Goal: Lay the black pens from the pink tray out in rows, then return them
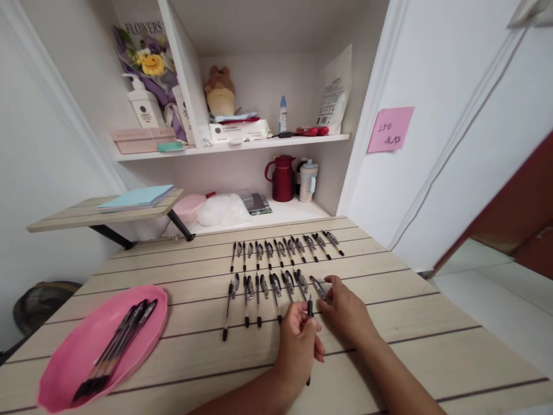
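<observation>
My left hand (297, 346) is closed around an uncapped pen (310, 306), whose tip points up and away from me. Beside it, my right hand (348, 311) has its fingertips at a clear and black pen cap (317, 286) lying on the table. Further left, a near row of uncapped pens (227, 311) lies with a cap (264, 286) beside each. Behind that, a second row of similar pens (244, 256) is laid out the same way, caps next to them. My fingers partly cover the held pen's middle.
A pink oval tray (151, 340) on the left holds several capped pens (118, 346). The slatted wooden table (401, 323) backs onto a white shelf (276, 141) with a red jug (283, 178) and a cup (308, 181). A small raised stand (69, 214) carries blue paper (136, 197).
</observation>
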{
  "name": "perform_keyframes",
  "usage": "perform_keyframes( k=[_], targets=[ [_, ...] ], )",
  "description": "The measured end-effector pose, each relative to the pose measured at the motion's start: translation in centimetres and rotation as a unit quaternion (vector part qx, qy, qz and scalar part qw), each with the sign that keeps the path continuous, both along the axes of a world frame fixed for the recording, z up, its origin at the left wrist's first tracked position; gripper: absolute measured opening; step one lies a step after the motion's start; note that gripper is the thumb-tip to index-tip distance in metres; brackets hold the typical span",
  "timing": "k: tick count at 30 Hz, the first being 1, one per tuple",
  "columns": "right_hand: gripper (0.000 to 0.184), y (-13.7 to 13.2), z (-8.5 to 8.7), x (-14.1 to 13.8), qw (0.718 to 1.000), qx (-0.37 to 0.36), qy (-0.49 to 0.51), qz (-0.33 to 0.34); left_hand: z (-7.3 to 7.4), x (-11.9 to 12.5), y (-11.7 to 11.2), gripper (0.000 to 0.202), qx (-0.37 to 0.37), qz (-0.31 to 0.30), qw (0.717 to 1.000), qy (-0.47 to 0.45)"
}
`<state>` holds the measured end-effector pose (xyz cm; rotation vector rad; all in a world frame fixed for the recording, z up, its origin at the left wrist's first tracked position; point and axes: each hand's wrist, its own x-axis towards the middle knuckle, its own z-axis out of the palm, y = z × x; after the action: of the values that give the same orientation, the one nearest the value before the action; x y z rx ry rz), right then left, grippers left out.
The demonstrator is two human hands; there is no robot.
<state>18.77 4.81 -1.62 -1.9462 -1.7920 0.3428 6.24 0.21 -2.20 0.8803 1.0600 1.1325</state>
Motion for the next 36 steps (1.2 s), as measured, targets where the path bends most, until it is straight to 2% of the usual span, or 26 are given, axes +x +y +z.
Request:
perform_keyframes(
  k=[3, 8, 14, 17, 19, 21, 24, 26, 28, 31, 36],
  targets=[
    [0.037, -0.2, -0.1, 0.3, 1.0, -0.002, -0.005, 0.01, 0.0, -0.1, 0.0, 0.029, -0.003, -0.007, 1.0, -0.008],
    [0.033, -0.5, -0.1, 0.4, 0.999, 0.01, -0.025, -0.019, 0.2, -0.2, 0.0, 0.029, -0.005, -0.016, 1.0, -0.013],
    [0.034, -0.3, -0.7, 0.0, 0.999, 0.038, -0.02, 0.009, 0.3, -0.3, 0.0, 0.033, -0.012, -0.019, 0.999, -0.023],
    [0.032, -0.3, -0.7, 0.9, 0.999, 0.038, 0.021, -0.014, 0.4, -0.4, -0.1, 0.035, -0.024, -0.028, 0.999, -0.031],
    [0.026, -0.3, -0.3, 1.4, 0.992, 0.04, 0.115, -0.015, 0.5, -0.4, -0.2, 0.036, -0.025, -0.035, 0.999, -0.026],
    [0.019, -0.4, 0.5, 1.5, 0.96, 0.024, 0.278, 0.004, 0.5, -0.5, -0.3, 0.038, -0.018, -0.047, 0.999, -0.021],
    [0.017, -0.6, 1.7, 0.9, 0.856, -0.01, 0.517, 0.02, 0.5, -0.5, -0.4, 0.043, -0.005, -0.073, 0.997, -0.015],
    [0.019, -0.9, 2.3, 0.3, 0.798, -0.014, 0.602, 0.018, 0.5, -0.6, -0.4, 0.045, 0.003, -0.087, 0.996, -0.009],
    [0.021, -1.1, 2.7, 0.0, 0.766, -0.012, 0.642, 0.021, 0.5, -0.6, -0.5, 0.046, 0.011, -0.096, 0.995, 0.001],
    [0.022, -1.2, 2.7, -0.2, 0.752, -0.018, 0.658, 0.033, 0.6, -0.7, -0.6, 0.045, 0.018, -0.1, 0.995, 0.014],
    [0.018, -1.3, 2.5, -0.1, 0.766, -0.039, 0.638, 0.072, 0.8, -0.8, -0.6, 0.046, 0.016, -0.102, 0.994, 0.022]
  ],
)
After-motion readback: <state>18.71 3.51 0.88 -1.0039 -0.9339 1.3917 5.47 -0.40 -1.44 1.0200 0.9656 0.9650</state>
